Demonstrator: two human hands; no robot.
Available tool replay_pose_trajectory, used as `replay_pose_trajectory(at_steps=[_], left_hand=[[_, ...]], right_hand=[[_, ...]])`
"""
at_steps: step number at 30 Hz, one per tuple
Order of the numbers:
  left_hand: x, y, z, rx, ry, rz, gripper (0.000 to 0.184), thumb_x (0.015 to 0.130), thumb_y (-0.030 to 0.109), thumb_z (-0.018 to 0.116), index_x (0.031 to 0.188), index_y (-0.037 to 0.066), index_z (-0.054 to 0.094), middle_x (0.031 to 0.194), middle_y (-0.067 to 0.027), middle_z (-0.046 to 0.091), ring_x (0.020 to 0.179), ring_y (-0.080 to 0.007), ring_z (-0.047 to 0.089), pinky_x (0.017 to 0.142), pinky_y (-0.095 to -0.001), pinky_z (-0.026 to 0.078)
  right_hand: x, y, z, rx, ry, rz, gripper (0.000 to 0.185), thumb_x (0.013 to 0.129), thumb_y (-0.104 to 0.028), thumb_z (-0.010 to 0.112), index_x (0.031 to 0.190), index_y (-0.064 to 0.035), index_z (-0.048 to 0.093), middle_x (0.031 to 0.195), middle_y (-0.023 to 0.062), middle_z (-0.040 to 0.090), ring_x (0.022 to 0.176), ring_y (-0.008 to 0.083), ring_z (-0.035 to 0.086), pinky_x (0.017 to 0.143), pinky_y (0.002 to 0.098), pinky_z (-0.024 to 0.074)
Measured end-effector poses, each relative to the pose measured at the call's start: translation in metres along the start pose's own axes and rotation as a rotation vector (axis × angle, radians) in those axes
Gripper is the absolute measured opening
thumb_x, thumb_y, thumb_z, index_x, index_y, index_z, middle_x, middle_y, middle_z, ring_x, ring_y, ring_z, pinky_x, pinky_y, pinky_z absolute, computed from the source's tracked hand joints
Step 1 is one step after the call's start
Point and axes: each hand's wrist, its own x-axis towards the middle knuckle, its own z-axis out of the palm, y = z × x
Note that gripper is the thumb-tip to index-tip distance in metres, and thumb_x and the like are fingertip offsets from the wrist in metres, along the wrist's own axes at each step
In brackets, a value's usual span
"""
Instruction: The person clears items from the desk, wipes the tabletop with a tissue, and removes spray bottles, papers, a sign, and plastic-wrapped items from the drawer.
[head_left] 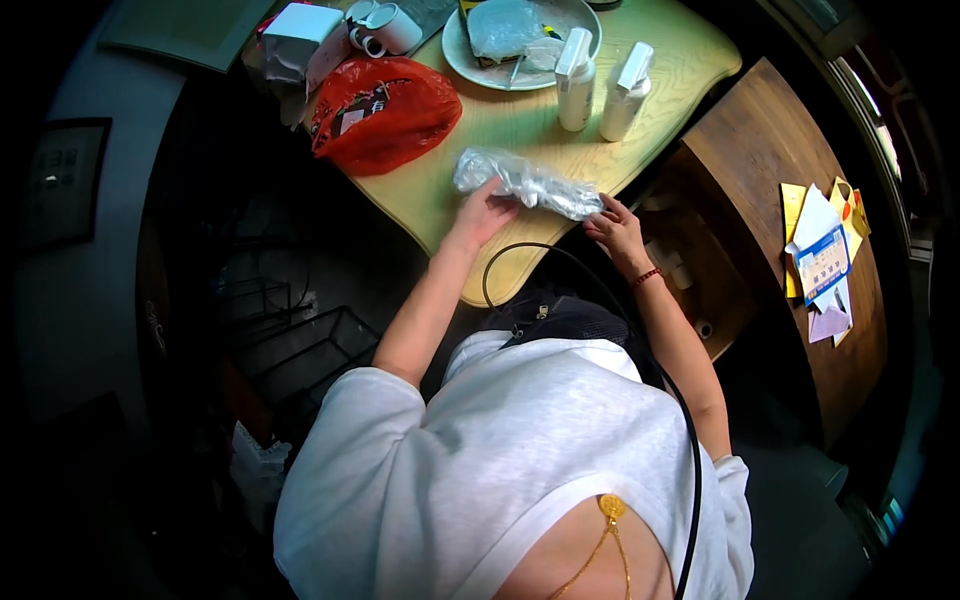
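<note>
A crinkled bundle of clear plastic wrap (530,184) lies slantwise near the front of the wooden table, and what is inside it cannot be made out. The fingers of my left hand (484,213) grip its near edge, left of the middle. At its right end, my right hand (618,236) pinches the plastic between thumb and fingers. Just beyond the bundle stand two white bottles, a left bottle (576,90) and a right bottle (625,100), both with pale rectangular tops. A red plastic bag (385,115) sits to the left of the bundle.
A large round plate (462,62) at the back holds a plastic-wrapped item. White cups (392,28) and a white box (298,42) stand at the back left. Papers and packets (822,262) lie on the brown wooden surface (775,140) at right. A black cable (690,450) loops before me.
</note>
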Motion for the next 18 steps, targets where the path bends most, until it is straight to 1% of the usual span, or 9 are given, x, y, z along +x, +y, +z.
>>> replay_pose_trajectory(at_steps=[2,3,5,6,7,9,12,16,18], left_hand=[[-0.013,0.010,-0.009,0.396,0.102,0.079,0.028,0.080,0.015,0.063,0.103,0.001,0.053,0.104,-0.0134,0.055,0.087,-0.0269,0.058,0.078,-0.0397,0.049],[-0.012,0.010,-0.017,0.388,0.107,0.080,0.028,0.080,0.015,0.063,0.103,0.001,0.053,0.104,-0.0134,0.055,0.087,-0.0269,0.058,0.078,-0.0397,0.049],[-0.012,0.003,-0.030,1.148,0.307,0.814,0.023,0.078,0.011,0.064,0.096,0.002,0.054,0.096,-0.0121,0.055,0.075,-0.0259,0.060,0.069,-0.0353,0.049],[-0.021,0.004,-0.025,1.147,0.311,0.812,0.023,0.078,0.011,0.064,0.096,0.002,0.054,0.096,-0.0121,0.055,0.075,-0.0259,0.060,0.069,-0.0353,0.049],[-0.035,0.008,-0.012,1.267,0.200,0.986,0.023,0.076,0.009,0.064,0.094,0.002,0.053,0.094,-0.0123,0.054,0.075,-0.0267,0.059,0.066,-0.0348,0.048],[-0.042,0.010,0.004,1.438,0.046,1.373,0.025,0.071,0.004,0.063,0.092,0.004,0.051,0.094,-0.0124,0.050,0.079,-0.0298,0.054,0.066,-0.0368,0.044],[-0.044,0.011,0.021,1.552,-0.014,1.569,0.028,0.068,0.003,0.064,0.094,0.007,0.052,0.098,-0.0113,0.049,0.085,-0.0293,0.051,0.073,-0.0388,0.041],[-0.039,0.013,0.030,1.831,0.018,1.371,0.028,0.067,0.011,0.068,0.093,0.006,0.059,0.097,-0.0105,0.050,0.092,-0.0270,0.048,0.080,-0.0416,0.033],[-0.026,0.015,0.024,1.872,-0.012,1.346,0.027,0.069,0.014,0.067,0.093,0.006,0.060,0.098,-0.0102,0.050,0.094,-0.0274,0.048,0.082,-0.0422,0.032]], right_hand=[[0.016,0.009,0.002,-0.223,0.089,-0.027,0.040,0.083,-0.010,0.060,0.119,0.0026,0.050,0.099,0.0119,0.061,0.079,0.0156,0.059,0.067,0.0265,0.0501],[0.015,0.004,0.005,-0.285,0.109,0.038,0.036,0.081,-0.008,0.059,0.114,0.0045,0.053,0.098,0.0133,0.062,0.078,0.0162,0.060,0.068,0.0274,0.0497],[0.010,0.004,0.009,-0.531,0.203,-0.086,0.032,0.080,-0.009,0.060,0.109,0.0045,0.055,0.093,0.0112,0.062,0.075,0.0151,0.058,0.066,0.0270,0.0486],[0.009,0.005,0.011,-0.769,0.302,-0.227,0.028,0.080,-0.009,0.061,0.104,0.0045,0.057,0.088,0.0092,0.062,0.072,0.0140,0.057,0.065,0.0267,0.0475],[0.007,0.007,0.015,-0.881,0.379,-0.403,0.025,0.079,-0.008,0.061,0.100,0.0032,0.058,0.087,0.0096,0.061,0.070,0.0157,0.057,0.065,0.0279,0.0471],[-0.002,-0.010,0.041,-0.843,0.328,-0.491,0.021,0.078,-0.008,0.060,0.097,0.0014,0.059,0.086,0.0113,0.060,0.069,0.0194,0.058,0.065,0.0292,0.0473],[-0.002,-0.029,0.079,-0.857,0.077,-0.658,0.016,0.077,-0.005,0.061,0.093,-0.0007,0.061,0.086,0.0127,0.058,0.068,0.0240,0.059,0.062,0.0314,0.0472],[0.028,-0.020,0.105,-0.988,-0.097,-0.740,0.027,0.073,-0.007,0.061,0.100,-0.0015,0.058,0.100,0.0158,0.058,0.092,0.0347,0.056,0.078,0.0385,0.0470],[0.035,-0.021,0.113,-1.214,-0.091,-0.889,0.023,0.068,-0.007,0.060,0.090,-0.0019,0.057,0.092,0.0154,0.056,0.087,0.0339,0.055,0.074,0.0388,0.0471]])
